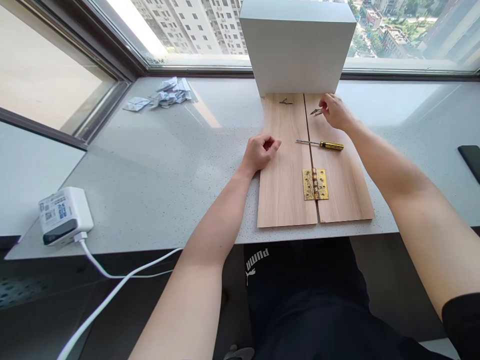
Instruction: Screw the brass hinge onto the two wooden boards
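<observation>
Two light wood boards lie side by side on the counter, the left board and the right board, with a narrow gap between them. A brass hinge lies open across the gap near the front. Behind it a screwdriver with a yellow and black handle rests across both boards. My right hand is closed in a pinch at the small pile of screws on the right board. My left hand, loosely curled with nothing visible in it, rests at the left board's edge. More screws lie on the left board.
A white box stands at the boards' far end by the window. Crumpled paper pieces lie at the back left. A white charger with a cable sits front left; a dark phone is at the right.
</observation>
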`<state>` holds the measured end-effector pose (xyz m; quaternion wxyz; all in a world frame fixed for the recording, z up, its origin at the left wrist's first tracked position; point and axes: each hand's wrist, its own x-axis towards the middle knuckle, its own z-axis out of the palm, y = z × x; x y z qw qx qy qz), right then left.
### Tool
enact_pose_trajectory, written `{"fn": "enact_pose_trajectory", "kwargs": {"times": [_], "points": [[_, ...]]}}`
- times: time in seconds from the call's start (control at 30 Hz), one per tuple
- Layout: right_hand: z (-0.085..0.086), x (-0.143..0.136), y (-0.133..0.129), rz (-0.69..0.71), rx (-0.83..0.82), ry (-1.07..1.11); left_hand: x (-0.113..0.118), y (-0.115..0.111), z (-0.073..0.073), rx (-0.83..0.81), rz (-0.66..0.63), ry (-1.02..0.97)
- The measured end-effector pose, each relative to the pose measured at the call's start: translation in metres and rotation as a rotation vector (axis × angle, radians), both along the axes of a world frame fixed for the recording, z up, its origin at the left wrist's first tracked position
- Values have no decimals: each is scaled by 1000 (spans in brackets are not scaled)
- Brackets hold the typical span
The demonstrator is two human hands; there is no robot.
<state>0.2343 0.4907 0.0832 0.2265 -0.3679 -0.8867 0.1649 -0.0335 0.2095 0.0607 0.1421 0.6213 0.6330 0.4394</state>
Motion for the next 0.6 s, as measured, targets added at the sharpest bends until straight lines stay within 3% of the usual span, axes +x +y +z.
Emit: {"fn": "enact_pose_trajectory", "kwargs": {"times": [0.1,0.4,0.6], "points": [[9,11,-33,18,-1,66,0,0,0,-7,-4,5],[26,47,-187,291,-141,110,2,1,3,-12,-11,49],[29,52,-221,371,-178,68,5,-6,10,-33,-21,106]]}}
